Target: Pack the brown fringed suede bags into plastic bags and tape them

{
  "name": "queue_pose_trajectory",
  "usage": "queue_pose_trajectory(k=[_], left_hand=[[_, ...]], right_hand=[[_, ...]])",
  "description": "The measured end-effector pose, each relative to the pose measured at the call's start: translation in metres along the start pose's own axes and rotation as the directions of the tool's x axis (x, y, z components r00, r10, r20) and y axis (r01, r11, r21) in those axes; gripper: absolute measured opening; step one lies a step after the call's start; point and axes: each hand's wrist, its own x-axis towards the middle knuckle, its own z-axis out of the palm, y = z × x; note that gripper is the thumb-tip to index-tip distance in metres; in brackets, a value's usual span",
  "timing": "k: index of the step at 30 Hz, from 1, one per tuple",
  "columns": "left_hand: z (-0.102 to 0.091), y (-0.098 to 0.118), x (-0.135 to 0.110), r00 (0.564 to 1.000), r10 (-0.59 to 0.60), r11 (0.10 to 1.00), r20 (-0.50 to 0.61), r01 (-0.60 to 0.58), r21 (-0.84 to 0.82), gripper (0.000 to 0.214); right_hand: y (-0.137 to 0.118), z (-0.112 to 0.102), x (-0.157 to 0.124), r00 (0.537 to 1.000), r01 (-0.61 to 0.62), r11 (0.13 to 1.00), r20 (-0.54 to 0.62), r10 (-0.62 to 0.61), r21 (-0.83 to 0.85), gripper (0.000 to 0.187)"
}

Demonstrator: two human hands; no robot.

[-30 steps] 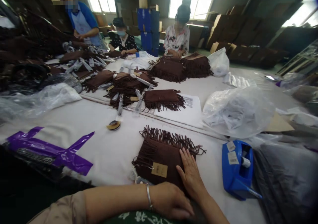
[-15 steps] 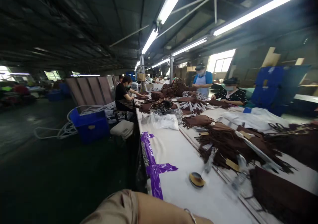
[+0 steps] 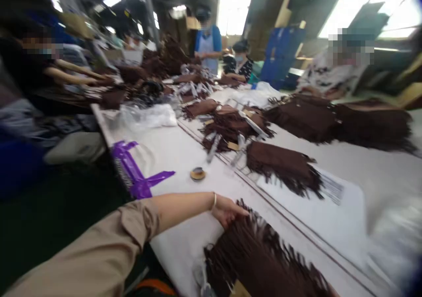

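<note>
My left hand [image 3: 227,210] reaches in from the left, its fingers closed on the fringed edge of a dark brown bag [image 3: 253,262]. The bag lies at the front of the white table [image 3: 174,152], cut off by the lower edge of the view. A tan tag [image 3: 240,289] and clear plastic wrapping [image 3: 201,277] show at its near side. Only a sliver of skin, perhaps my right hand [image 3: 334,291], shows by the bag's lower right; its fingers are hidden. Just beyond lies another brown fringed bag [image 3: 280,163].
A small round dish [image 3: 198,174] and purple tape [image 3: 140,178] are on the table's left part. More brown fringed pieces [image 3: 231,128] lie in piles farther back. Co-workers sit or stand around the table, one in a patterned top [image 3: 329,70] at the right.
The view has swung right and down. My left arm now stretches farther in, and the hand, out of view before, holds the bag's fringe.
</note>
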Motion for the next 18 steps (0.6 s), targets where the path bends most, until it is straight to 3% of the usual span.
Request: queue_pose_trajectory(k=[2,4,7,10,12,15,18], left_hand=[[-0.004,0.014,0.012,0.992,0.043,0.999,0.118,-0.039,-0.036,0.047],[-0.003,0.026,0.027,0.98,0.05,0.999,0.191,-0.049,-0.013,0.043],[0.01,0.041,0.052,0.968,0.016,0.995,0.251,-0.039,0.087,0.049],[0.024,0.052,0.069,0.966,-0.02,0.985,0.256,-0.025,0.173,0.056],[0.033,0.055,0.07,0.973,0.005,0.977,0.229,-0.054,0.207,0.058],[0.05,0.052,0.049,0.97,0.171,0.916,0.173,-0.221,0.334,0.056],[0.073,0.033,0.014,0.906,0.361,0.665,0.222,-0.417,0.62,0.048]], right_hand=[[0.005,-0.049,-0.035,0.993,-0.094,0.995,-0.064,0.097,0.042,0.041],[0.003,-0.072,-0.05,0.984,-0.176,0.977,0.014,0.176,0.124,0.048],[-0.004,-0.077,-0.042,0.953,-0.261,0.937,0.219,0.211,0.231,0.047],[-0.013,-0.071,-0.03,0.937,-0.271,0.94,0.281,0.208,0.208,0.047],[-0.02,-0.07,-0.032,0.957,-0.203,0.968,0.24,0.164,0.15,0.05],[-0.03,-0.069,-0.048,0.982,-0.052,0.995,0.179,0.066,-0.08,0.05],[-0.029,-0.058,-0.069,0.974,0.147,0.887,0.22,-0.053,-0.438,0.048]])
